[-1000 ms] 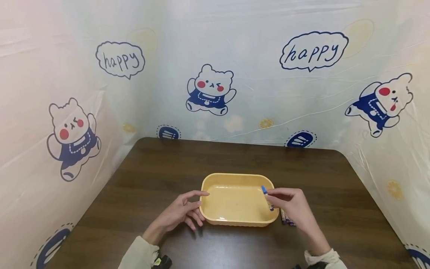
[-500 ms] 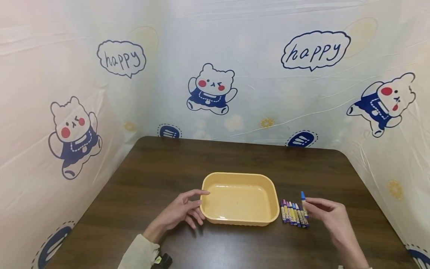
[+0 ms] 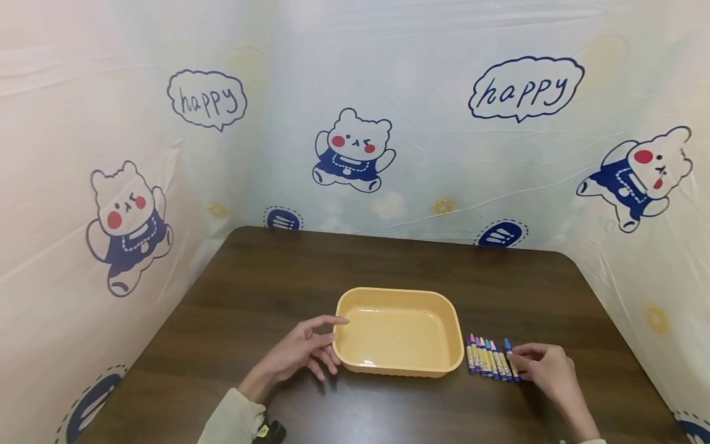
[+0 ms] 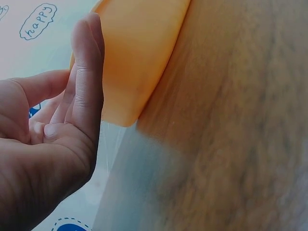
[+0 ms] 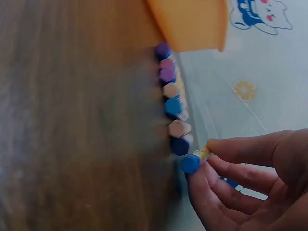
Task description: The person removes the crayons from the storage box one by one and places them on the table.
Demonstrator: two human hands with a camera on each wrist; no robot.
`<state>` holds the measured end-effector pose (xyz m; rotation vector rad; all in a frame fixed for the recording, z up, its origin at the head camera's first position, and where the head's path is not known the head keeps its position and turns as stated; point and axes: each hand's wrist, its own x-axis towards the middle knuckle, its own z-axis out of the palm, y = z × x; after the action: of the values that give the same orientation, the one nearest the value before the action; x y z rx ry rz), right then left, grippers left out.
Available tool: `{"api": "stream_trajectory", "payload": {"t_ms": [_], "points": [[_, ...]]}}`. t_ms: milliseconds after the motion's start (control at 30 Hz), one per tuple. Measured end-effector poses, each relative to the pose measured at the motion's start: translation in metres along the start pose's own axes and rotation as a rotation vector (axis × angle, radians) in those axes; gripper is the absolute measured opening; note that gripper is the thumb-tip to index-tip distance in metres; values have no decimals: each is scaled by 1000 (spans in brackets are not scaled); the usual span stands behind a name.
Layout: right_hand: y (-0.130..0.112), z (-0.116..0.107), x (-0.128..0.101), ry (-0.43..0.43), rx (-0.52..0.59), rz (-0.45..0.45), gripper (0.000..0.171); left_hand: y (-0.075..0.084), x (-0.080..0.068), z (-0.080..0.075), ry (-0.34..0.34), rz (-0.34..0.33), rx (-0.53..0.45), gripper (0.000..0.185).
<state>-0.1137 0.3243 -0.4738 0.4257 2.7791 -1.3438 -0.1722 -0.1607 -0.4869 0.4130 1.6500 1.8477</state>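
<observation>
An empty yellow plastic tray (image 3: 398, 290) sits on the dark wooden table (image 3: 388, 259). My left hand (image 3: 304, 353) rests against the tray's left wall, fingers fairly straight; the left wrist view shows those fingers (image 4: 84, 91) flat beside the tray (image 4: 139, 57). A row of several crayons (image 3: 485, 357) lies just right of the tray. My right hand (image 3: 542, 365) pinches a blue crayon (image 3: 510, 359) at the right end of that row, low at the table. In the right wrist view the blue crayon (image 5: 191, 163) sits between thumb and fingers (image 5: 240, 173), beside the row (image 5: 171, 108).
A plastic sheet printed with cartoon bears (image 3: 352, 151) and "happy" bubbles walls the table on three sides. Bare tabletop stretches behind the tray and to its left. A light sleeve (image 3: 230, 422) covers my left forearm.
My right hand carried the blue crayon from over the tray's right rim out to the right, then lowered it to the right end of the crayon row. The left hand stayed put.
</observation>
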Motion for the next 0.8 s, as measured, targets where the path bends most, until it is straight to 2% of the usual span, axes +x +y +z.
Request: {"api": "stream_trajectory", "payload": {"t_ms": [333, 500, 567, 633, 733, 800], "points": [[4, 1, -5, -39, -59, -33, 14, -2, -1, 3, -4, 3, 8, 45], [2, 0, -10, -1, -179, -104, 15, 0, -3, 8, 33, 34, 85, 45], [0, 1, -14, 61, -239, -180, 15, 2, -7, 13, 74, 73, 171, 43], [-2, 3, -18, 144, -283, -293, 16, 5, -13, 18, 148, 137, 294, 39], [-8, 5, -23, 263, -319, -457, 22, 15, -24, 28, 320, 248, 522, 32], [-12, 4, -27, 306, -349, -515, 31, 22, -31, 32, 462, 331, 731, 29]]}}
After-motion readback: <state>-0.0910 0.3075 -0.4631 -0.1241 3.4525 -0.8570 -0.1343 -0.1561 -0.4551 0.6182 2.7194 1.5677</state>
